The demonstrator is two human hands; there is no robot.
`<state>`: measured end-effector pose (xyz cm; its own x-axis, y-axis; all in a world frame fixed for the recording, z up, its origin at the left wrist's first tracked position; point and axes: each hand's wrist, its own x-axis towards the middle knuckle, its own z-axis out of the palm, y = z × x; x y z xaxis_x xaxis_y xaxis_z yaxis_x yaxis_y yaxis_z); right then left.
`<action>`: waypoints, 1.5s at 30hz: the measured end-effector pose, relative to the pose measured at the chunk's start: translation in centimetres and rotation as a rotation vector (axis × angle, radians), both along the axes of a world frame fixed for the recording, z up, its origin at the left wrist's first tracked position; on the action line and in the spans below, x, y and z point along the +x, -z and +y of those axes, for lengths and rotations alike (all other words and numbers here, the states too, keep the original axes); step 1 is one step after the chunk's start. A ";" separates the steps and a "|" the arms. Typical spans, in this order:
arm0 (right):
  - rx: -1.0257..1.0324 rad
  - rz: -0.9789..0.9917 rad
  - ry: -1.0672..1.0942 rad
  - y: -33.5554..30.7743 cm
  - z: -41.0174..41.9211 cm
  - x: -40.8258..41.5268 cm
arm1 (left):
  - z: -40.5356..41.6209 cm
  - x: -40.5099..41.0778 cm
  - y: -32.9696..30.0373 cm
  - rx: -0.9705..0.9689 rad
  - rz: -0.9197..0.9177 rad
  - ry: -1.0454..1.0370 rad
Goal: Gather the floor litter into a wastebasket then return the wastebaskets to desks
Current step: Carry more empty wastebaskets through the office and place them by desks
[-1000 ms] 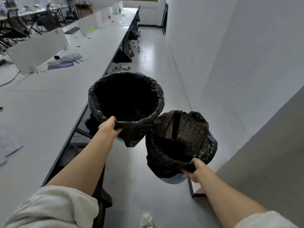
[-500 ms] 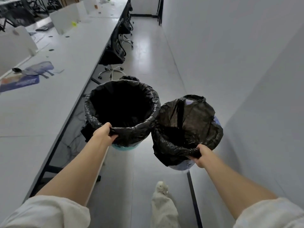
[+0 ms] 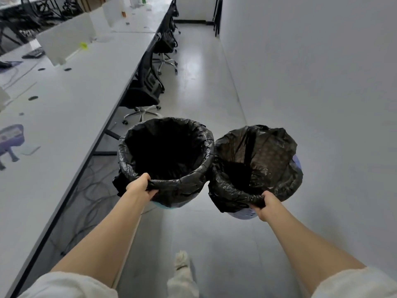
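Two wastebaskets lined with black bags hang in front of me above the aisle floor. My left hand (image 3: pixel 140 187) grips the near rim of the left wastebasket (image 3: pixel 189 183), whose teal bottom peeks out below the bag. My right hand (image 3: pixel 267 204) grips the near rim of the right wastebasket (image 3: pixel 277 168), a pale blue one with a looser, crumpled liner. The two baskets touch side by side. Their insides look dark; I cannot make out any litter in them.
A long white desk (image 3: pixel 86 108) runs along the left with cables beneath it. Black office chairs (image 3: pixel 146 89) are tucked in ahead. A white wall (image 3: pixel 311 82) borders the narrow aisle on the right. My foot (image 3: pixel 181 260) shows below.
I have walked forward along the aisle with both baskets held; the chairs have come closer and the right basket has risen level with the left one.
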<state>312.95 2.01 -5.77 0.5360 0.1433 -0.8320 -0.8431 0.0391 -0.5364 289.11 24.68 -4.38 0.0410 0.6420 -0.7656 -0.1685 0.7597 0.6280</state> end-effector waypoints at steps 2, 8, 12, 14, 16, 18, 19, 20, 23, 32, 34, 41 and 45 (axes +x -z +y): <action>0.016 0.021 0.024 0.3 4.7 3.5 | 4.6 3.5 0.1 -0.004 0.018 0.012; -0.020 0.057 0.077 1.2 21.1 14.4 | 20.6 15.0 1.9 0.008 0.048 0.023; -0.056 0.069 0.088 0.8 29.8 22.0 | 29.9 22.6 1.6 -0.040 0.088 0.052; -0.078 0.065 0.080 1.3 33.2 25.9 | 34.3 26.3 1.6 -0.051 0.086 0.099; -0.072 0.063 0.112 2.1 37.2 30.4 | 38.9 30.6 2.3 -0.061 0.086 0.121; -0.069 0.068 0.139 2.4 40.9 34.2 | 42.5 34.2 2.8 -0.073 0.087 0.133; -0.072 0.078 0.145 2.9 43.0 36.3 | 44.5 36.3 3.4 -0.077 0.078 0.130; -0.080 0.075 0.135 3.6 45.5 39.0 | 46.9 38.9 3.9 -0.080 0.084 0.135; -0.066 0.089 0.137 4.6 52.4 45.9 | 53.4 45.6 5.1 -0.102 0.100 0.101; -0.101 0.109 0.038 3.8 76.8 66.9 | 75.3 63.9 3.7 -0.117 0.124 0.041; -0.090 0.081 0.015 4.4 81.2 69.6 | 79.3 66.1 3.9 -0.081 0.121 0.016; -0.068 -0.025 -0.155 5.9 102.8 82.6 | 100.8 79.4 5.2 -0.068 0.098 -0.021; -0.107 0.019 -0.152 6.4 114.0 90.6 | 112.0 86.8 4.4 -0.069 0.057 -0.020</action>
<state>403.51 116.04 -12.21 0.4986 0.1314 -0.8568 -0.8450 -0.1466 -0.5142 375.87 136.66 -8.80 -0.0166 0.5876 -0.8090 -0.1498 0.7985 0.5830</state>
